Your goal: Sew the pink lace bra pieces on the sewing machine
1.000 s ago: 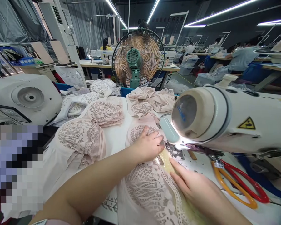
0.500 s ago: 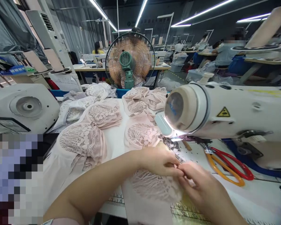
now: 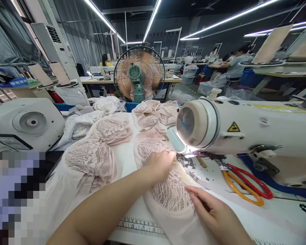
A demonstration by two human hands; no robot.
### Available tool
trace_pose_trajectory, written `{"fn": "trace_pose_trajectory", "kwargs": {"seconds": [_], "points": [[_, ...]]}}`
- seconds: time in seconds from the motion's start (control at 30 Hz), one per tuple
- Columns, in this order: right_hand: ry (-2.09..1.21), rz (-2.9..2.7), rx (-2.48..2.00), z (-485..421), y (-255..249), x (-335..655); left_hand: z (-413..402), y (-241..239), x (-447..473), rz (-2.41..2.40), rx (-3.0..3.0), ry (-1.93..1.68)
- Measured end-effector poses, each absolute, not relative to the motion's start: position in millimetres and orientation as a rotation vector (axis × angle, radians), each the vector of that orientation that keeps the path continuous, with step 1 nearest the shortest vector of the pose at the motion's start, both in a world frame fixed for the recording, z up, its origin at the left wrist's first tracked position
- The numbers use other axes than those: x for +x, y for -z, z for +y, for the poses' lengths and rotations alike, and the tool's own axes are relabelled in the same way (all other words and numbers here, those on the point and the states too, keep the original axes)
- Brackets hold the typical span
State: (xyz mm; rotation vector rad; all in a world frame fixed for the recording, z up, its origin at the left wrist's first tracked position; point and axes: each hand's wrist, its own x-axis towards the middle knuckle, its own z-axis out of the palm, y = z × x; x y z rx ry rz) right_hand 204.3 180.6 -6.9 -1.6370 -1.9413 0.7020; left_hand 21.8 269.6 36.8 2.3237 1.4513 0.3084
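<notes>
A pale pink lace bra (image 3: 172, 195) lies in front of me, its patterned cup stretched between my hands. My left hand (image 3: 160, 165) is closed on the cup's upper edge, close to the sewing machine's lit needle area. What its fingertips pinch is partly hidden. Lower down, my right hand (image 3: 211, 207) pinches the cup's right edge between thumb and fingers. The white sewing machine (image 3: 244, 126) stands just right of my left hand, with its lamp shining on the work. Scissors (image 3: 241, 187) with red and orange handles lie to the right of the cloth.
More lace bras (image 3: 88, 156) are spread out on the left and at the back. A measuring tape (image 3: 142, 226) runs along the table's front. Another machine (image 3: 28, 122) stands at left. Beyond the table is a large fan (image 3: 139, 73); people sit at farther benches.
My hands, together before, have parted. The left has moved up and left along the lace cup; the right is slightly lower. The cup is now spread flatter, and the view has shifted slightly.
</notes>
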Motion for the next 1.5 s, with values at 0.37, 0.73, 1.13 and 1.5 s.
{"fn": "trace_pose_trajectory", "kwargs": {"seconds": [0.37, 0.73, 1.13, 1.5], "points": [[-0.695, -1.988, -1.694, 188.5, 10.2, 210.6, 264.0, -25.3, 26.2, 1.135, 2.910, -0.101], [-0.684, -2.141, -1.673, 204.2, 5.2, 221.4, 261.0, -25.2, 35.6, 1.269, 2.726, -0.118], [-0.548, -2.329, -1.665, 212.4, 4.6, 224.6, 258.5, -30.3, 39.1, 1.326, 2.643, -0.143], [-0.629, -2.287, -1.745, 223.1, 8.6, 224.2, 259.1, -26.0, 39.0, 1.403, 2.672, -0.172]]}}
